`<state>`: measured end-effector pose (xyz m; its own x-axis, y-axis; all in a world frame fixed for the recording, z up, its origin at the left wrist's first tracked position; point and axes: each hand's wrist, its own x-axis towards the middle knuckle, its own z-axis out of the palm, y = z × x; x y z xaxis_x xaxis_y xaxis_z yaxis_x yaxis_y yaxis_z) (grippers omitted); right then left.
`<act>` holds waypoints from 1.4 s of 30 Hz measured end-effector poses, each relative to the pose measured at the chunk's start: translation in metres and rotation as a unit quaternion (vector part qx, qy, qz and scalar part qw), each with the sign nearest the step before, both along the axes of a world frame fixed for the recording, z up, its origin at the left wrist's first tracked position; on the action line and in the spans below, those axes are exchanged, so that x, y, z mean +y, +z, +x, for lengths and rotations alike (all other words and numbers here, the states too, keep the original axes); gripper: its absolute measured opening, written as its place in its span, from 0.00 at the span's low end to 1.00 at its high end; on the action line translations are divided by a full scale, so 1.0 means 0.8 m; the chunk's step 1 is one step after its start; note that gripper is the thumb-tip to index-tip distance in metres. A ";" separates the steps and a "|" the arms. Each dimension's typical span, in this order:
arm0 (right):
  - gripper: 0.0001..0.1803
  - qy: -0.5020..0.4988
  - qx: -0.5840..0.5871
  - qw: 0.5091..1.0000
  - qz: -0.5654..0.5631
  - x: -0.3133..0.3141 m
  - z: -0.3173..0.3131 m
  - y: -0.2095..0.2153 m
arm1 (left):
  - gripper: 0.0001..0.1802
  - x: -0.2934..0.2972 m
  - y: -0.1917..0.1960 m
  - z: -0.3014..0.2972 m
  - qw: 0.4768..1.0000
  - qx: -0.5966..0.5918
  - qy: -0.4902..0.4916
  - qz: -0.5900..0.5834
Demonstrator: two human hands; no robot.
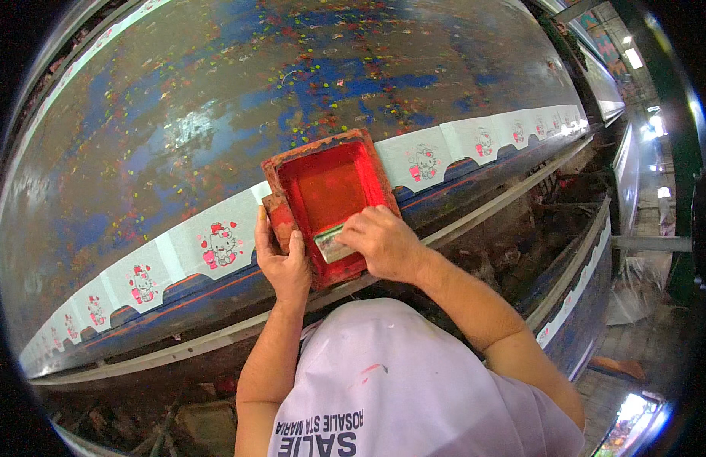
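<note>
A screen-printing frame (380,169), its wooden sides caked with red ink, sits over the strip of white fabric along the table's near edge. Wet-looking red covers its mesh (330,190) and inner walls. My left hand (284,266) is closed round the frame's left side near the front corner, thumb on the inner side. In my right hand (380,240) is a squeegee (334,247), a pale flat blade with a green edge, gripped from above inside the front part of the frame. My right fingers partly cover it.
White fabric pieces (223,247) with pink and red cartoon cat prints line the near edge, left and right of the frame. The long table (216,114) is stained blue and speckled with paint. A rail (513,190) runs along its front; another table (574,312) stands at the right.
</note>
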<state>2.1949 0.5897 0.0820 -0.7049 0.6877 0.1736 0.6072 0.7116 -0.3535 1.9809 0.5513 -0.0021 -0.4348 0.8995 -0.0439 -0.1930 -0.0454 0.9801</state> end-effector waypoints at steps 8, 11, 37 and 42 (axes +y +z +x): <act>0.19 0.006 0.004 0.999 -0.045 -0.059 0.019 0.000 | 0.49 -0.002 0.003 0.016 0.991 0.131 0.016 0.002; 0.28 -0.007 0.054 0.995 -0.088 -0.067 0.038 -0.005 | 0.51 0.000 0.005 0.016 0.989 0.147 0.023 0.000; 0.25 -0.203 0.314 0.918 -0.134 0.001 0.384 -0.063 | 0.54 0.078 -0.005 0.289 0.998 0.044 0.037 0.021; 0.24 -0.216 0.300 0.922 -0.114 -0.005 0.381 -0.058 | 0.54 0.077 -0.001 0.294 0.999 0.014 0.035 0.016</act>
